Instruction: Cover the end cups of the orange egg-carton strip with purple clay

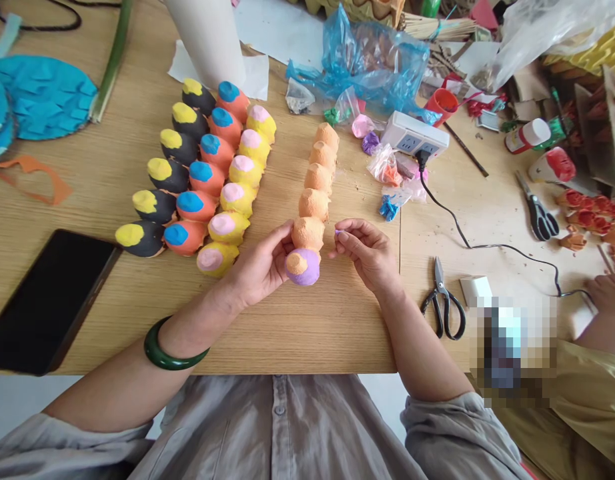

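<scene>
A strip of orange egg-carton cups (315, 179) lies lengthwise in front of me, its nearest cup covered in purple clay (307, 273) around an orange tip. My left hand (265, 263) grips the near end of this strip from the left side. On the other side, my right hand (365, 253) pinches a small bit of purple clay (339, 233) between thumb and finger, apart from the strip. Left of my left hand stand finished-looking strips: black cups with yellow tips (176, 148), orange cups with blue tips (212, 157), and yellow cups with pink tips (240, 179).
A black phone (47, 300) lies at the left edge. Scissors (443, 300) rest right of my right arm, with another pair (536, 210) farther off. A power strip (415, 135) trails a cable. Bagged clay (387, 173) and a blue plastic bag (362, 67) sit behind. Another person's hand (610, 297) is at right.
</scene>
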A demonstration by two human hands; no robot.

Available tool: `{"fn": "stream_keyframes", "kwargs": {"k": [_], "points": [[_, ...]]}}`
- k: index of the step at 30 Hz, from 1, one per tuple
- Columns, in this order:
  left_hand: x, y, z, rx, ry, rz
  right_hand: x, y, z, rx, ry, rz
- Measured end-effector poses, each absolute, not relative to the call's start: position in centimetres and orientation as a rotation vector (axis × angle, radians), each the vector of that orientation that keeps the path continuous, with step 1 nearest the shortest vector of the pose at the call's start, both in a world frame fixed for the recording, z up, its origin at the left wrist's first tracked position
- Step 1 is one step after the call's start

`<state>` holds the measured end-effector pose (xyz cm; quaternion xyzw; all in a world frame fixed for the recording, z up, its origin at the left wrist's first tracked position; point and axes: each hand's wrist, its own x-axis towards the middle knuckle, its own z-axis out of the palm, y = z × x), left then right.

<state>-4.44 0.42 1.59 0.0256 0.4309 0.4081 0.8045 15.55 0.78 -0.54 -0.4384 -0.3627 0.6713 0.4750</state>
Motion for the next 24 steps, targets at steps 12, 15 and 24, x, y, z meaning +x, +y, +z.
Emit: {"fn": "stream_keyframes", "kwargs": {"k": [12, 15, 24], "points": [[-4.79, 0.15, 1.28, 0.173, 1.008, 0.884, 15.69, 0.48, -0.98, -1.111, -0.963, 1.617], [-4.62, 0.07, 1.42, 0.167, 1.004, 0.904, 15.61, 0.49, -0.91, -1.116, -0.984, 1.611], [-4.95, 0.03, 0.5, 0.202, 0.957, 0.869, 15.62, 0.46, -0.91, -1.117, -0.976, 1.583]]}}
